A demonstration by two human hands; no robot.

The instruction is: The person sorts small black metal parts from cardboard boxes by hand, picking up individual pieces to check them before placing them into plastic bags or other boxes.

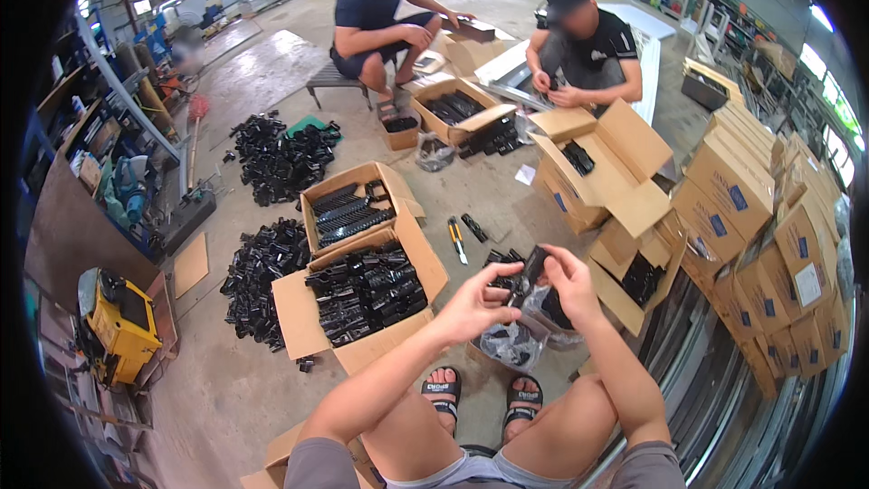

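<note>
Machine (122, 326), yellow and black, sits at the far left, with a flat cardboard piece (191, 265) on the floor to its right. Next come two heaps of small black parts (264, 285), then two open boxes (301, 315) close together, both holding more of them. Behind these, a person (378, 34) sits on a low bench. A utility knife (458, 241) with an orange handle lies on the floor. The left hand (478, 302) has its thumb and fingers closed on the lower end of a black piece (534, 267), held up in front of the knees, above a clear plastic bag (512, 346). The right hand (570, 282) grips its upper end. Further right are a squatting person (593, 52), more open boxes (636, 145) and stacked closed boxes (729, 183)
</note>
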